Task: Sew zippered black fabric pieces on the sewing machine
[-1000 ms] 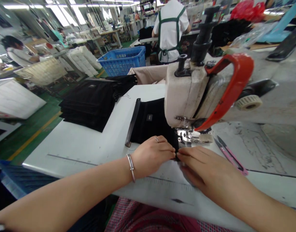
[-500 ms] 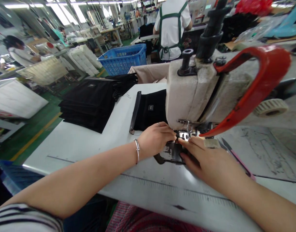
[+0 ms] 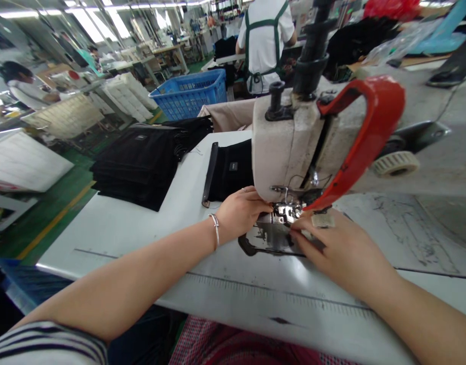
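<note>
A cream sewing machine [image 3: 282, 147] with a red guard [image 3: 370, 126] stands on the white table [image 3: 142, 228]. A black fabric piece [image 3: 229, 170] with a small label lies behind the machine's presser foot [image 3: 286, 210]. My left hand [image 3: 238, 213], with a ring and a bracelet, has its fingers curled on the fabric's near edge, right at the foot. My right hand [image 3: 339, 248] rests on the metal needle plate [image 3: 269, 235] with its fingertips pressed together beside the foot; what they pinch is hidden. A small beige tag [image 3: 323, 220] shows just above its knuckles.
A stack of black garments [image 3: 138, 157] lies at the table's far left. Behind it stand a blue basket [image 3: 191, 91] and a beige cloth bin [image 3: 229, 114]. A person in a white shirt with green apron straps [image 3: 265, 35] works farther back; another person [image 3: 20, 86] is seated at far left.
The black fabric has moved away from me under the machine, baring the metal needle plate. Both my hands followed it forward to the presser foot.
</note>
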Action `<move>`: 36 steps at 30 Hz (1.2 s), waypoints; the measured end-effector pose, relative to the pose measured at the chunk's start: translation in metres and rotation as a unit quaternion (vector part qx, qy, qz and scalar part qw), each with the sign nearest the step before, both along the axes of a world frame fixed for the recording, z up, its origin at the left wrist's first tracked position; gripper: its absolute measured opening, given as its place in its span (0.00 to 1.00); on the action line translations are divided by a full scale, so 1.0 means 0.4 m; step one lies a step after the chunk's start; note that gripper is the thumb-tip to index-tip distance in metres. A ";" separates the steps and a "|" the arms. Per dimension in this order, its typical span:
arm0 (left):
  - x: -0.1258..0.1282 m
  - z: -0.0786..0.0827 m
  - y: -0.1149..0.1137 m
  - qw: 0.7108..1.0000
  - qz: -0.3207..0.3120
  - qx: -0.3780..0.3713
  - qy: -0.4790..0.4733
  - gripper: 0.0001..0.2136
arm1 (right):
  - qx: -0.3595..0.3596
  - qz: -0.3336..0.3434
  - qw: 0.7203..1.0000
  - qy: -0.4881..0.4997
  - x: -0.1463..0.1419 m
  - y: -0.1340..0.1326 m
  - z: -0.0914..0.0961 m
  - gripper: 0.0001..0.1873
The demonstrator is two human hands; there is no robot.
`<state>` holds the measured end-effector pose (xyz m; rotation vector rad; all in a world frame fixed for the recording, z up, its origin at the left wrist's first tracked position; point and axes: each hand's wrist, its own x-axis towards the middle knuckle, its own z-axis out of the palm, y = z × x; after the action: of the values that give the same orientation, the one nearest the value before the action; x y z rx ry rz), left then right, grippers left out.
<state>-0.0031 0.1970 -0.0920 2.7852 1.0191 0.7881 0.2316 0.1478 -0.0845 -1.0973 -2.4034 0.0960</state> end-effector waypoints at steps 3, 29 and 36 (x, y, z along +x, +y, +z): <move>-0.003 0.004 -0.010 0.998 0.057 -0.002 -0.003 0.07 | 0.000 -0.022 1.000 -0.001 0.012 0.015 -0.003 0.07; 0.010 0.144 -0.112 0.959 0.020 -0.163 0.233 0.18 | -0.032 -0.063 0.997 -0.026 0.021 0.025 -0.015 0.06; -0.002 0.071 -0.147 0.989 -0.008 -0.075 0.130 0.17 | 0.037 -0.003 0.999 -0.034 0.014 0.007 -0.015 0.06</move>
<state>-0.0038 0.1384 -0.0634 2.8099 1.0412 0.3354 0.2371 0.1506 -0.0907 -1.0909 -2.4424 -0.0314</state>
